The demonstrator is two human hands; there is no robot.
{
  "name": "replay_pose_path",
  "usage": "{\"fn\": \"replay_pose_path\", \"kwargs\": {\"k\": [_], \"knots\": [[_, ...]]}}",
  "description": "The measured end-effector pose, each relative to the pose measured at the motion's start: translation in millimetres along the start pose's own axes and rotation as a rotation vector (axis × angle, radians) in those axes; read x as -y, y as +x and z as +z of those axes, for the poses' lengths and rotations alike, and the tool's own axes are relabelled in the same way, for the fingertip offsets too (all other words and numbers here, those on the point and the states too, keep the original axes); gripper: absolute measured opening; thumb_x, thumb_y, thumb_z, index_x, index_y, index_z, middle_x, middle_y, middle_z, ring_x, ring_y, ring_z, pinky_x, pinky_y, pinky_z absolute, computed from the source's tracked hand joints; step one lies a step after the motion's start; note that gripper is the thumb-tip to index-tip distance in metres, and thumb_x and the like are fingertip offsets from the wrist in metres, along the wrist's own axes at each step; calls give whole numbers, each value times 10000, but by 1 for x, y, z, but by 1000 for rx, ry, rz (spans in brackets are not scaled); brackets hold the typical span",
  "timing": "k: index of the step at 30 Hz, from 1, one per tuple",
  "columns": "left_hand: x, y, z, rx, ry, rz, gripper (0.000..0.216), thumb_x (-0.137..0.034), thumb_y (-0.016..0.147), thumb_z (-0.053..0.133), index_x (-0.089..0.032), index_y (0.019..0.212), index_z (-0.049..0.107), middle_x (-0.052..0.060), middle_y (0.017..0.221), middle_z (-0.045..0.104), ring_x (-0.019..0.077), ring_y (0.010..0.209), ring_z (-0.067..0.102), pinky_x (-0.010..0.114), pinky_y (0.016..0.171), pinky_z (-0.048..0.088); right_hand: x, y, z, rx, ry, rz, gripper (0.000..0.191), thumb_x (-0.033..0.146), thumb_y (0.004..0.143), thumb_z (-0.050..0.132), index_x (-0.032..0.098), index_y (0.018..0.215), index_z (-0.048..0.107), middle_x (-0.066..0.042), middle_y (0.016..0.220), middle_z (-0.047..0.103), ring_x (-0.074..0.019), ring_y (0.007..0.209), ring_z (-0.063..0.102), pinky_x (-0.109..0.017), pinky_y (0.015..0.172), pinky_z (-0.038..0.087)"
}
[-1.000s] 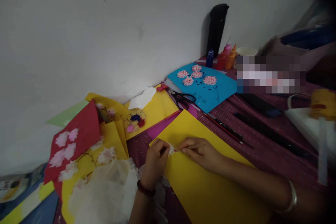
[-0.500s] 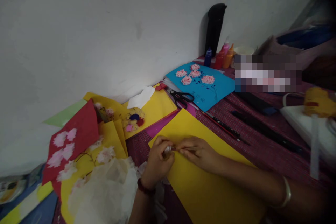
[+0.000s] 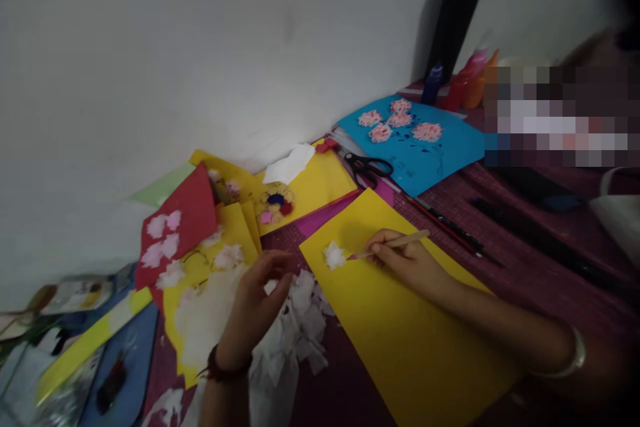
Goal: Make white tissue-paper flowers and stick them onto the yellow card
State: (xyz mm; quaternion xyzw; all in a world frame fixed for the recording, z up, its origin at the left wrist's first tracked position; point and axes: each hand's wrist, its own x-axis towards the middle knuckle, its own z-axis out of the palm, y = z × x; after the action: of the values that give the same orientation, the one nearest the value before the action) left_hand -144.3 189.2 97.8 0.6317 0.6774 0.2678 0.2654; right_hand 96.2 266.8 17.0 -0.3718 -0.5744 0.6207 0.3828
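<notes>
In the head view my right hand [image 3: 400,259] pinches a thin pale wooden stick [image 3: 413,238] with a pinkish-red tip. That tip points at a small white tissue-paper flower [image 3: 334,255], close beside its right edge. The flower lies near the far left corner of a yellow sheet [image 3: 425,340]. My left hand [image 3: 260,297] hovers to the left of the sheet, its fingers bent and apart. Behind and beneath it are crumpled white tissue scraps [image 3: 303,323].
Left are a red sheet [image 3: 193,213] and other yellow sheets with tissue flowers. Behind lie scissors [image 3: 367,167] and a blue sheet with pink-white flowers [image 3: 450,163]. Pencils [image 3: 445,227] lie at right; paint bottles [image 3: 433,85] and a black bottle [image 3: 457,20] stand by the wall.
My hands were together over the yellow sheet, with something white in the left fingers. They have parted; the left moved left, and a white flower now lies on the sheet. The view has shifted.
</notes>
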Motion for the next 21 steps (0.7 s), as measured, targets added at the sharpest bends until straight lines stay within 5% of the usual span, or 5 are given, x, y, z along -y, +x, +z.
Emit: {"fn": "replay_pose_path", "kwargs": {"k": [3,8,15,21], "knots": [[-1,-42,-14,-26,136,-13,94,-184,815,512,-216,876,576,3,871,602,124,794,579,245,721,456,-1,-2,3,28,13,10,176,328,827,516,174,755,562,-12,672,585,-130,596,520,-246,549,417],[3,-87,27,-52,241,-11,98,-169,833,479,-204,823,570,19,846,595,150,828,564,278,757,438,-7,-2,3,18,20,-15,160,332,814,532,185,757,564,-2,662,587,-128,585,518,-247,547,416],[10,-79,55,-139,525,-223,126,-277,774,554,-181,851,581,47,808,565,226,806,526,356,735,400,-3,-4,4,-2,42,-10,177,361,777,547,187,747,551,-3,636,589,-129,556,511,-251,522,412],[20,-78,56,-127,348,-266,106,-234,767,510,-193,671,491,2,720,500,170,701,498,293,659,383,3,-4,4,6,59,2,180,359,769,545,181,739,547,3,631,575,-123,545,505,-252,522,406]]}}
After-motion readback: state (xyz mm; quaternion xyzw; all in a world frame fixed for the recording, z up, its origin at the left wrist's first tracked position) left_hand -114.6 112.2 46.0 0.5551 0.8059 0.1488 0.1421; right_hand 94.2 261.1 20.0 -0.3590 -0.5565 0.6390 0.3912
